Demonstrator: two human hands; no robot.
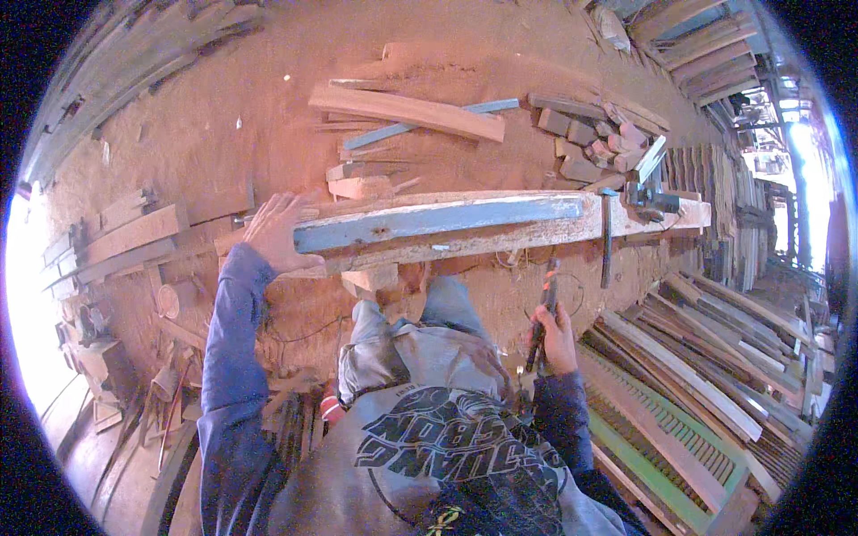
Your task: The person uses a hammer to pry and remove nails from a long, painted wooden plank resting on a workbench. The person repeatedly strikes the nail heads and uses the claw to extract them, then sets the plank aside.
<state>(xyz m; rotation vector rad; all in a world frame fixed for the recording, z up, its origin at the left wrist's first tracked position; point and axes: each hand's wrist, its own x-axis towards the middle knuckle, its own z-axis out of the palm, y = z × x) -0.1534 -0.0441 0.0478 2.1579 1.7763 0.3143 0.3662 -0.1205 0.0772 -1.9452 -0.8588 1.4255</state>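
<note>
A long wooden beam (527, 234) with worn whitish paint lies crosswise in front of me. Along it runs a blue-painted strip of wood (429, 223). My left hand (275, 234) rests over the left end of this wood, fingers stretched out and thumb apart. Low to the right, beside my leg, my right hand (558, 339) is closed around a slim dark tool with orange marks (549, 295). Its exact kind is hard to make out. A dark bar (608, 239) crosses the beam near its right end, next to a dark power tool (652, 198).
Beyond the beam lie loose planks (411, 112) and a heap of wood offcuts (599, 143) on the reddish floor. A wood block (370, 279) sits under the beam's near side. Stacked boards (697, 348) and a green slatted panel (661, 429) fill the right.
</note>
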